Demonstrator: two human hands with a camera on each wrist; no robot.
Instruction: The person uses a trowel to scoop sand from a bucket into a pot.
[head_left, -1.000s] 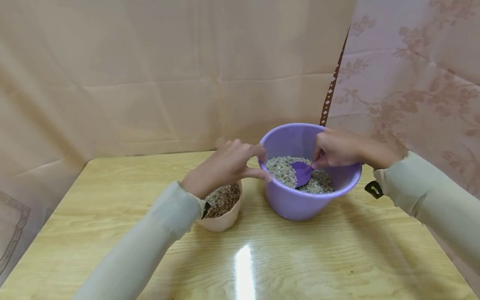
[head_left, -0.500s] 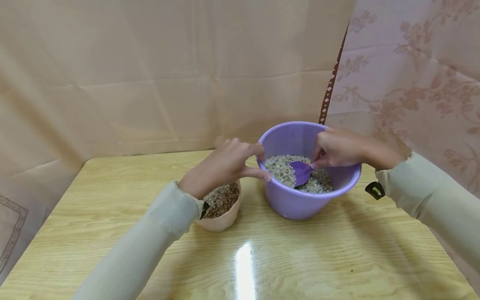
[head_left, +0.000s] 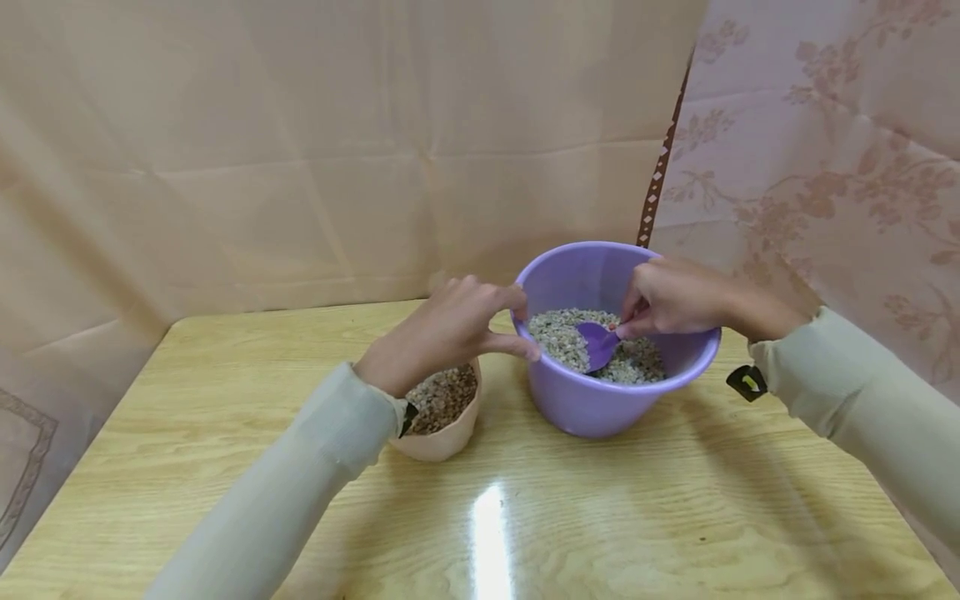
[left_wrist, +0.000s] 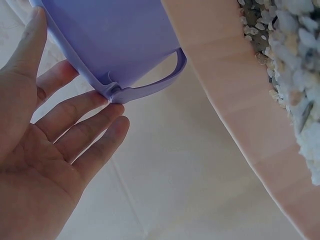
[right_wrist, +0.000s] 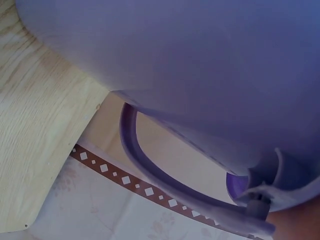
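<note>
A purple bucket (head_left: 592, 408) half full of pale gravel (head_left: 558, 333) stands on the wooden table. My right hand (head_left: 621, 327) reaches in over its far rim and pinches the handle of a small purple scoop (head_left: 596, 343) whose blade lies on the gravel. My left hand (head_left: 525, 325) rests against the bucket's left side, one finger at the rim and the thumb on the outer wall. In the left wrist view that hand (left_wrist: 70, 80) has straight fingers touching the bucket (left_wrist: 120, 35) at its handle joint.
A small pink pot (head_left: 442, 437) of brownish gravel sits just left of the bucket, under my left wrist. Beige curtains close off the back and right. The table (head_left: 675, 508) stretches toward me. The bucket's bail handle (right_wrist: 150, 170) hangs down its side.
The right hand and scoop have shifted slightly left over the gravel. The left hand and bucket stay as they were.
</note>
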